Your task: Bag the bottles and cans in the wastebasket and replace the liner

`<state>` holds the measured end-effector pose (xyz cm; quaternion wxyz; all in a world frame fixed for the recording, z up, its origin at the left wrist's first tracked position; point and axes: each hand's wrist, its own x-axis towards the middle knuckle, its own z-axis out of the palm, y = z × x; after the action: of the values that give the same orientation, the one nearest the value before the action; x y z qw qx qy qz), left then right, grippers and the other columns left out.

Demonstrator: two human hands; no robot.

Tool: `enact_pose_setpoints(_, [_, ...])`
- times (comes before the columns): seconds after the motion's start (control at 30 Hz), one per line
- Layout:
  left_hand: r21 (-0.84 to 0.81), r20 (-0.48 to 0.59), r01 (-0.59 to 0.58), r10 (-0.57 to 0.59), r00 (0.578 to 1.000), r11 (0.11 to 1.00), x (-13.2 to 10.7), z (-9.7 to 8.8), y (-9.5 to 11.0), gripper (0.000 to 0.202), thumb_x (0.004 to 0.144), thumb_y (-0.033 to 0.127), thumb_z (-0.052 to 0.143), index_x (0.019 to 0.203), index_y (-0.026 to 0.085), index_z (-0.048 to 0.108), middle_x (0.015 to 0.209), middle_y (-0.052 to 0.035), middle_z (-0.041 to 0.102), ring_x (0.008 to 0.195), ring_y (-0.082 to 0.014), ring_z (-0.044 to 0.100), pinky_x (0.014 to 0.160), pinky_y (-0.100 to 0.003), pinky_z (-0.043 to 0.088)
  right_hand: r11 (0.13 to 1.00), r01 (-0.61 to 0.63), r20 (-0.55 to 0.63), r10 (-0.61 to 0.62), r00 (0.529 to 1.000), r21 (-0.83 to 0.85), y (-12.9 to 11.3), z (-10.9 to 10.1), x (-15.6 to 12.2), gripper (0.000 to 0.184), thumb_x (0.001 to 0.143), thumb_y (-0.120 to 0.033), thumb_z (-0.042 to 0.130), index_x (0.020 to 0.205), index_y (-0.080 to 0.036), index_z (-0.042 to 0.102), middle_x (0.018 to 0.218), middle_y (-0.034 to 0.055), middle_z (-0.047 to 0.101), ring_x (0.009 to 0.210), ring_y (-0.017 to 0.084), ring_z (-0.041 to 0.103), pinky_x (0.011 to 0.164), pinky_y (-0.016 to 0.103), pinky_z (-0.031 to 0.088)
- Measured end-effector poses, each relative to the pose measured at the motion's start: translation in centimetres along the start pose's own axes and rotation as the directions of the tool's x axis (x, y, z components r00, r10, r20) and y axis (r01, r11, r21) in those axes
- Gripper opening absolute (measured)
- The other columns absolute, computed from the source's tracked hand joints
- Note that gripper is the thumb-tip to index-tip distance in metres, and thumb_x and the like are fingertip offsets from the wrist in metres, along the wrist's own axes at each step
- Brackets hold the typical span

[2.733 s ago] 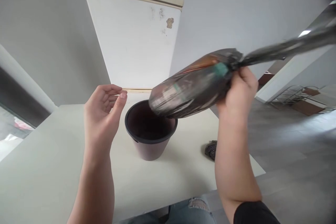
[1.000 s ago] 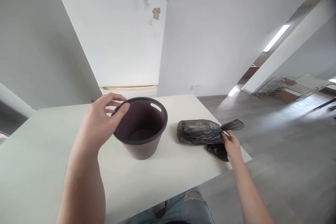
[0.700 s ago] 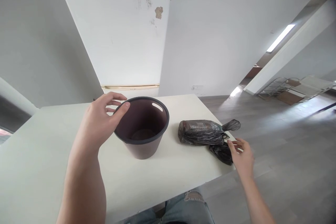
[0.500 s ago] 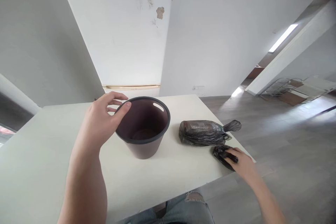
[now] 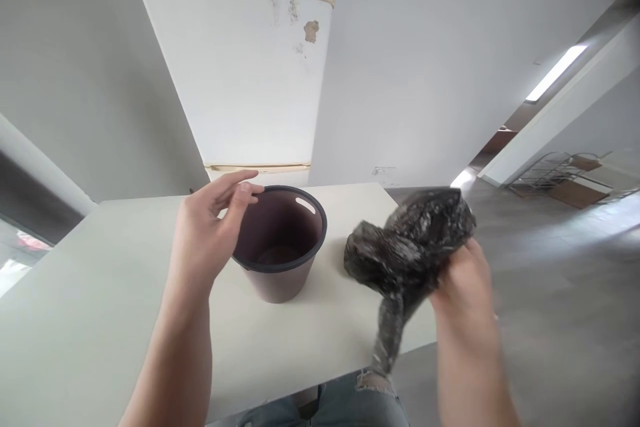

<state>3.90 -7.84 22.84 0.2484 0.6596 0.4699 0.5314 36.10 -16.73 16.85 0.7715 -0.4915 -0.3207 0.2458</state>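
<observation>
Right hand [image 5: 463, 283] clutches the black plastic bag [image 5: 425, 233], likely light, slippery, best held bunched; left hand [image 5: 206, 230], fingers parted

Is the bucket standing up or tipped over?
Upright: the bucket stands on its base on the table, its dark rim facing up.

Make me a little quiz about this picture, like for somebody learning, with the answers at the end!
1. True or false: the right hand holds a crumpled black plastic bag.
2. What stands behind the flat white table?
A. a green wooden chair
B. a tall white refrigerator with cream trim
C. a yellow metal ladder
3. Which round container is nearest the left hand?

Key: 1. True. 2. B. 3. The purple-brown bucket with a black rim.
</observation>
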Motion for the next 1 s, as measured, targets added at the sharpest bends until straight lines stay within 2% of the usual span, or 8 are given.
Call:
enact_pose_setpoints(0.17, [-0.247, 0.21, -0.104, 0.158, 0.965, 0.963, -0.7, 0.3, 0.0, 0.063, 0.087, 0.045, 0.083, 0.144, 0.026, 0.066, 0.133, -0.0114, 0.075, 0.117, -0.0284, 0.074, 0.102, -0.039, 0.062, 0.977, -0.06, 0.298, -0.004, 0.955, 0.207, -1.7, 10.5, 1.3, 0.024, 0.084, -0.04, 0.083, 0.073, -0.023, 0.071, 0.071, -0.0011, 0.065, 0.063, 0.013, 0.059, 0.056, 0.025, 0.05])
enact_pose_setpoints(0.33, [-0.193, 0.086, -0.128, 0.147, 0.985, 0.973, -0.2, 0.2, -0.3, 0.016, 0.093, 0.029, 0.075, 0.107, 0.022, 0.08, 0.104, -0.0069, 0.08, 0.1, -0.0248, 0.076, 0.087, -0.034, 0.063, 0.981, -0.087, 0.516, -0.016, 0.857, 0.175, -1.6, 15.7, 2.3, 0.036, 0.087, -0.048, 0.081, 0.069, -0.021, 0.064, 0.064, -0.003, 0.056, 0.055, 0.011, 0.05, 0.051, 0.024, 0.042])
enact_pose_setpoints(0.5, [-0.197, -0.259, -0.128, 0.074, 0.963, 0.972, 0.6, -0.9, -1.1, 0.016, 0.097, 0.038, 0.072, 0.094, 0.022, 0.073, 0.071, 0.0006, 0.066, 0.069, -0.0146, 0.065, 0.066, -0.025, 0.054, 0.996, -0.073, 0.563, 0.037, 0.826, 0.041, -0.3, 15.8, 3.3, 0.029, 0.092, -0.046, 0.076, 0.081, -0.021, 0.068, 0.063, -0.0036, 0.054, 0.051, 0.009, 0.044, 0.046, 0.023, 0.036])
enact_pose_setpoints(0.7, [-0.198, -0.42, -0.152, 0.057, 0.906, 0.968, 1.1, -0.9, -1.8, 0.026, 0.099, 0.042, 0.069, 0.085, 0.021, 0.063, 0.069, 0.0031, 0.056, 0.063, -0.0116, 0.057, 0.059, -0.022, 0.048, 0.998, 0.021, 0.627, 0.019, 0.778, -0.057, 0.3, 15.6, 4.8, 0.027, 0.093, -0.029, 0.065, 0.12, -0.028, 0.065, 0.104, 0.0036, 0.067, 0.081, 0.016, 0.064, 0.064, 0.027, 0.053])
enact_pose_setpoints(0.8, [-0.195, -0.43, -0.141, 0.044, 0.902, 0.971, 1.1, -0.5, -1.9, 0.026, 0.098, 0.043, 0.07, 0.086, 0.022, 0.063, 0.065, 0.0049, 0.052, 0.056, -0.0099, 0.051, 0.051, -0.021, 0.044, 0.93, 0.332, 0.415, -0.242, 0.877, -0.159, -0.8, 16.0, 3.3, 0.047, 0.089, -0.025, 0.066, 0.134, -0.033, 0.057, 0.129, 0.0079, 0.061, 0.103, 0.022, 0.065, 0.076, 0.033, 0.057])
enact_pose_setpoints(0.9, [-0.232, -0.423, -0.074, -0.032, 0.905, 0.97, 1.3, -0.1, -1.8, 0.027, 0.101, 0.048, 0.065, 0.092, 0.022, 0.063, 0.064, 0.0044, 0.056, 0.054, -0.0105, 0.055, 0.051, -0.022, 0.05, 0.771, 0.564, 0.083, -0.567, 0.819, -0.295, -3.1, 15.4, 0.1, 0.026, 0.09, -0.022, 0.069, 0.114, -0.027, 0.064, 0.108, 0.0067, 0.061, 0.089, 0.02, 0.061, 0.07, 0.031, 0.053])
enact_pose_setpoints(0.93, [-0.247, -0.436, -0.067, -0.049, 0.899, 0.967, 1.4, 0.1, -1.8, 0.028, 0.101, 0.049, 0.064, 0.094, 0.022, 0.063, 0.067, 0.0033, 0.059, 0.057, -0.0116, 0.06, 0.054, -0.023, 0.054, 0.74, 0.596, 0.095, -0.6, 0.794, -0.311, -3.8, 15.0, -1.0, 0.014, 0.091, -0.023, 0.07, 0.103, -0.026, 0.065, 0.093, 0.0039, 0.06, 0.076, 0.017, 0.057, 0.063, 0.029, 0.049])
enact_pose_setpoints(1.0, [-0.274, -0.448, -0.065, -0.068, 0.891, 0.959, 1.4, 0.4, -1.6, 0.028, 0.102, 0.049, 0.064, 0.095, 0.022, 0.061, 0.074, 0.0008, 0.066, 0.066, -0.0142, 0.068, 0.062, -0.027, 0.062, 0.732, 0.617, 0.485, -0.443, 0.754, -0.29, -4.7, 14.4, -2.9, 0.012, 0.09, -0.03, 0.075, 0.088, -0.025, 0.065, 0.072, -0.0005, 0.056, 0.06, 0.013, 0.049, 0.052, 0.026, 0.041])
